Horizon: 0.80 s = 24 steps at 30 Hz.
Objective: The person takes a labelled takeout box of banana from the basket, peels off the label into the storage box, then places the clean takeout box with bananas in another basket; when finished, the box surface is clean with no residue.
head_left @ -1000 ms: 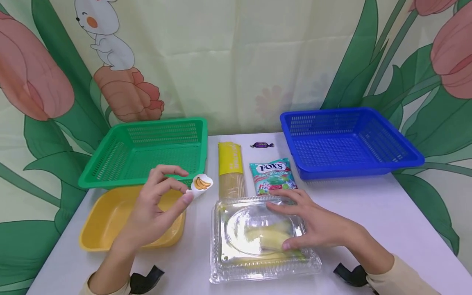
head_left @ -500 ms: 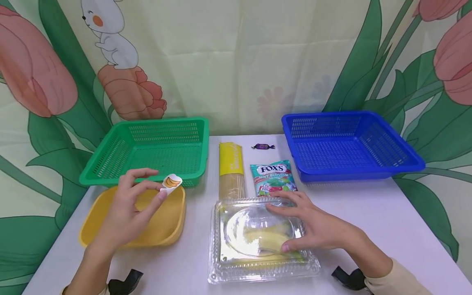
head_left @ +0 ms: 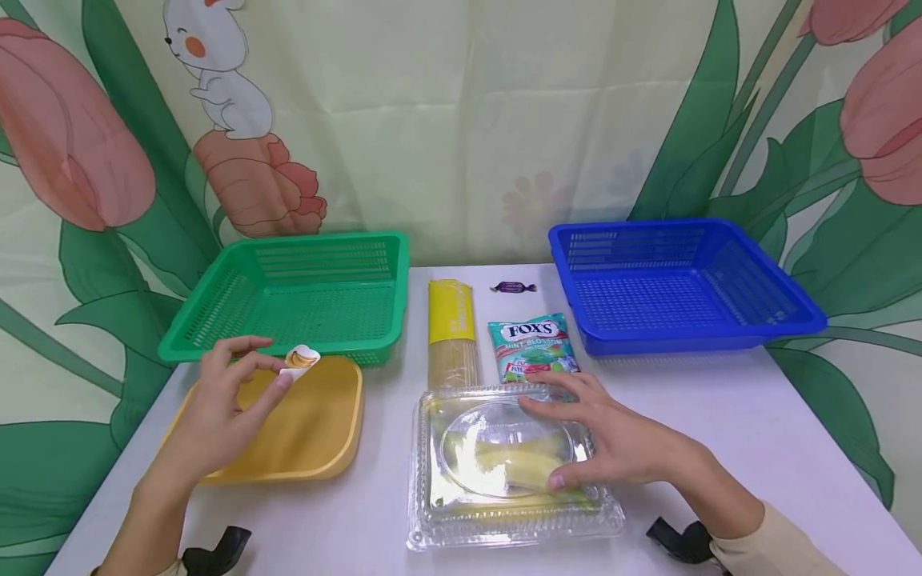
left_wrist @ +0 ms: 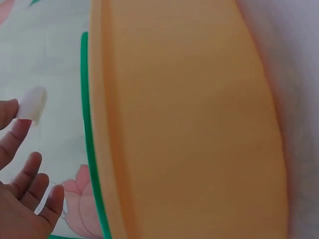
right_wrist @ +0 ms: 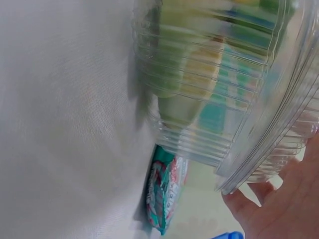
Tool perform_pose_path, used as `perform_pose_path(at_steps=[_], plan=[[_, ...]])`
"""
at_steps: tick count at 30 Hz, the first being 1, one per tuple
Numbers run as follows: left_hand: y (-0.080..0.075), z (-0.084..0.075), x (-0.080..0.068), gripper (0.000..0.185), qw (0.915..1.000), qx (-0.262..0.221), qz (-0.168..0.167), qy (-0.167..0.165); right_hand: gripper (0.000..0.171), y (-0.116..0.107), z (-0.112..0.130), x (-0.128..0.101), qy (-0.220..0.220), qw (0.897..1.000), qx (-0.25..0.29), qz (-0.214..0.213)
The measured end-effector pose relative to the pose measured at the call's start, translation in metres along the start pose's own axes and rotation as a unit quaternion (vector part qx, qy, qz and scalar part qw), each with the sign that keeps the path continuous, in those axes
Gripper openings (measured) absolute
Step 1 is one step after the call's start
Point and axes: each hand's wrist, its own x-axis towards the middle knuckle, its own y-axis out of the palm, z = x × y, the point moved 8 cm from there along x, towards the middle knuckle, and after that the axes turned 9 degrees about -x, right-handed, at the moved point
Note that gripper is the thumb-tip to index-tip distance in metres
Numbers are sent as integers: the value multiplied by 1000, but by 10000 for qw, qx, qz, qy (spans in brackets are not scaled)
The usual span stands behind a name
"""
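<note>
Green basket (head_left: 302,296), blue basket (head_left: 677,280), spaghetti pack (head_left: 451,332), mint bag (head_left: 531,348), seemingly a wrapped candy (head_left: 513,286).

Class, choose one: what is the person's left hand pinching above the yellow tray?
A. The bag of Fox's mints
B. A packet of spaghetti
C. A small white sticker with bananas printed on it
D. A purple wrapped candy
C: the left hand pinches a small banana sticker between thumb and finger, over the yellow tray.

Bright, even light; soft shadows; blurred wrist views, glare on clear container (head_left: 515,468)
</note>
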Motion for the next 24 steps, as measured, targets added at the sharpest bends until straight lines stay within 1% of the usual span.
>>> perform_pose_path(at_steps=[4,9,11,14,16,21,24], plan=[[-4,10,-5,5,10000,61,43,-20,88,0,1,2,-3,10000,35,17],[-5,21,-11,7,9995,130,196,-209,87,0,0,1,144,9998,100,69],[-7,25,-11,9,9992,145,227,-279,87,0,1,1,84,9999,99,42],[-9,31,-12,11,9991,187,260,-293,87,0,0,1,-23,10000,77,-16],[-9,35,-11,11,9987,228,319,-329,87,0,0,1,-62,9999,77,-41],[-1,46,-13,12,9972,225,539,-474,87,0,-1,0,5,10000,95,-13],[1,51,-14,12,9968,227,611,-471,87,1,-2,0,33,9999,104,-4]])
